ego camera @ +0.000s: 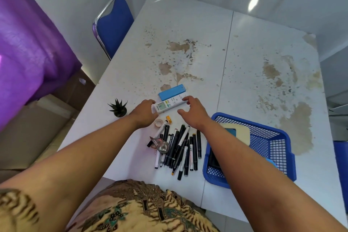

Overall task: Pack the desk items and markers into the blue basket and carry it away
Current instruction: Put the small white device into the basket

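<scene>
A white remote control point(169, 104) lies on the white table point(244, 73), with a light blue flat box point(172, 91) right behind it. My left hand point(144, 113) touches the remote's left end. My right hand point(194, 111) hovers over its right end, fingers spread. A heap of several black and white markers point(180, 147) lies nearer to me, with a tape dispenser point(161, 144) on its left edge. Two small tape rolls point(159, 122) point(169, 119) sit below the remote. The blue basket point(271, 145) stands to the right and holds a cream pad, a teal item and a dark object.
A small potted plant point(118, 108) stands left of my left hand near the table's left edge. A blue chair point(113, 24) is pushed against the far left side. A purple curtain point(28, 43) hangs at the left. The table surface is stained and peeling.
</scene>
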`<state>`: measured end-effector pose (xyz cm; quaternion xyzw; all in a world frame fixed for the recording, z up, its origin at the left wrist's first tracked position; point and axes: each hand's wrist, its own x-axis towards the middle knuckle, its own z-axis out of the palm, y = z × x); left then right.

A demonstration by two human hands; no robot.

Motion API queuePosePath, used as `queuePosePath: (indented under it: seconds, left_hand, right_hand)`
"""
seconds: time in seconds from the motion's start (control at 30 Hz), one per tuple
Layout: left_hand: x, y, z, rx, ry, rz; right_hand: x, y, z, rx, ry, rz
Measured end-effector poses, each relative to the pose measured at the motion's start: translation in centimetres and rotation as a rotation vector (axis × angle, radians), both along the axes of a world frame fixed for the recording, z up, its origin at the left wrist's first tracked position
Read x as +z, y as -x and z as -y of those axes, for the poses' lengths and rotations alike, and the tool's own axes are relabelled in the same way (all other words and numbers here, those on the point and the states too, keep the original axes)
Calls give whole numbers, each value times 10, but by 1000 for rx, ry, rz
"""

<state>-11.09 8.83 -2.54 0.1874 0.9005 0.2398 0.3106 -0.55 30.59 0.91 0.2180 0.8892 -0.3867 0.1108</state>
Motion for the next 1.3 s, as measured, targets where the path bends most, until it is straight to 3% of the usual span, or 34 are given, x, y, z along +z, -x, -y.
queuePosePath:
  seconds: [0.5, 0.8, 1.1, 1.3]
  left_hand:
    - [-30, 13, -30, -36, 255, -176]
    - [-25, 8, -26, 69, 79, -190]
    - [9, 1, -11, -49, 75, -329]
    - [37, -21, -6, 71, -156, -349]
  right_hand:
    - [-22, -24, 18, -81, 125, 30]
    - [-22, -42, 15, -200, 200, -34]
    - [-11, -52, 10, -298, 244, -79]
    - [14, -53, -2, -369, 306, -131]
